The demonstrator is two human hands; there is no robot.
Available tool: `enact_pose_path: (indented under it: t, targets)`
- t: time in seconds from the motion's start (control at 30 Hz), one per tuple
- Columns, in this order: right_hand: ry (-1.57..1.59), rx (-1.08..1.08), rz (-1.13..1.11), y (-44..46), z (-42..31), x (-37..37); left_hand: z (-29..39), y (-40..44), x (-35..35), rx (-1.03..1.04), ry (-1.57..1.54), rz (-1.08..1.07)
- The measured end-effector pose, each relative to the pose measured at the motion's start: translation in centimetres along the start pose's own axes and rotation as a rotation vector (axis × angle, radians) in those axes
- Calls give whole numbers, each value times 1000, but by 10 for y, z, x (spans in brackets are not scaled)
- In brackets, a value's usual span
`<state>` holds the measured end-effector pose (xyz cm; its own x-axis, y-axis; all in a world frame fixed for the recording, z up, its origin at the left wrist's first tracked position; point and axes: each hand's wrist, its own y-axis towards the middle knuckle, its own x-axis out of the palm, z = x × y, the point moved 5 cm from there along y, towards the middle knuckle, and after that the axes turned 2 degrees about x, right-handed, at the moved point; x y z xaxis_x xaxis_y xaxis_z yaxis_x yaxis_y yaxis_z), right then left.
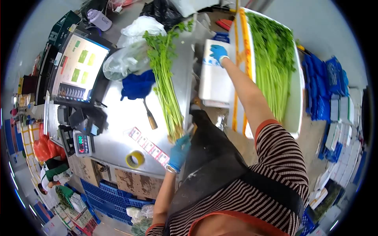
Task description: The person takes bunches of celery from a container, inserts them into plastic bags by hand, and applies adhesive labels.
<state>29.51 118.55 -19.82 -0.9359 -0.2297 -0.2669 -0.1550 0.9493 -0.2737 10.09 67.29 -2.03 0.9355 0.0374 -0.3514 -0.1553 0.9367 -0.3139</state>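
Observation:
My left hand (180, 152), in a blue glove, has its fingers closed at the root end of a bunch of leafy green stalks (165, 84) lying on the metal table (118, 112). A strip of printed labels (147, 144) runs up to this hand. My right hand (219, 53), also gloved in blue, reaches over a white foam box (214, 80) with its fingers spread and holding nothing. Beside it, a large open foam box (294, 98) holds many green stalks (271, 63).
On the table are yellow tape (135, 159), a wooden-handled tool (150, 118), a blue cloth (138, 83) and plastic bags (128, 61). A screen (80, 65) and scale display (82, 143) stand left. A person (55, 173) is at far lower left.

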Motion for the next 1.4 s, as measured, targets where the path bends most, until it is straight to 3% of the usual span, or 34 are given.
enact_pose_path:
  t: [0.03, 0.1, 0.13, 0.17, 0.2, 0.23, 0.27, 0.33, 0.43, 0.5, 0.53, 0.57, 0.63, 0.8, 0.9, 0.93, 0.97, 1.0, 1.03, 1.07, 1.13, 1.17, 1.2, 1.23, 1.3, 1.4]
  targets:
    - [107, 34, -3, 26, 1, -1, -5, 13, 1, -32, 30, -27]
    - [-303, -136, 58, 70, -12, -3, 2, 42, -8, 40, 133, -42]
    - [-116, 49, 10, 106, 5, 0, 6, 53, -16, -46, 80, -24]
    - [-261, 43, -32, 136, 12, 0, 7, 62, -23, -141, 26, -2]
    - [-187, 0, -78, 204, 75, 1, 10, 73, -30, -203, 27, -7]
    - [-668, -415, -98, 249, 93, 0, 11, 81, -38, -273, 24, 6]
    - [-1129, -854, 108, 285, 112, -2, 12, 83, -44, -355, 17, 33]
    - [-1816, -459, -196, 282, 36, 29, 17, 86, -56, -501, 13, 45]
    - [-801, -200, 46, 403, 106, 4, 21, 87, -66, -614, -5, 82]
    - [197, 208, -152, 480, 178, 8, 25, 94, -70, -664, 13, 101]
    - [593, 431, -112, 508, 205, 12, 15, 89, -67, -684, 57, 115]
    - [570, 446, -51, 511, 208, 12, 16, 92, -68, -727, 44, 111]
    - [549, 434, -66, 479, 178, 14, 21, 98, -71, -804, 18, 89]
    - [332, 290, -103, 468, 188, -2, 30, 115, -77, -773, 70, 68]
    - [636, 509, -421, 426, 199, 24, 34, 123, -82, -671, 67, 101]
    - [482, 501, -517, 392, 190, 32, 36, 124, -84, -652, 69, 106]
    - [116, 355, -639, 348, 177, 44, 37, 124, -85, -632, 70, 115]
    - [-526, -54, -802, 296, 166, 62, 37, 122, -86, -592, 86, 123]
    - [-874, -364, -939, 240, 150, 78, 35, 119, -88, -554, 106, 133]
    - [-1081, -586, -1069, 179, 118, 92, 36, 112, -87, -521, 121, 143]
    - [-1283, -762, -1270, 109, 83, 106, 52, 109, -94, -485, 123, 146]
    - [-1454, -531, -1370, 90, 74, 103, 57, 107, -98, -460, 127, 147]
    - [-1380, -437, -1398, 80, 84, 97, 52, 102, -98, -400, 189, 136]
    - [-1471, -561, -1561, 54, 60, 96, 41, 96, -95, -339, 249, 127]
    - [-1455, -197, -1612, 0, 0, 89, 42, 90, -91, -232, 341, 102]
    - [-1104, 12, -1607, -118, -90, 86, 64, 90, -86, -4, 409, 117]
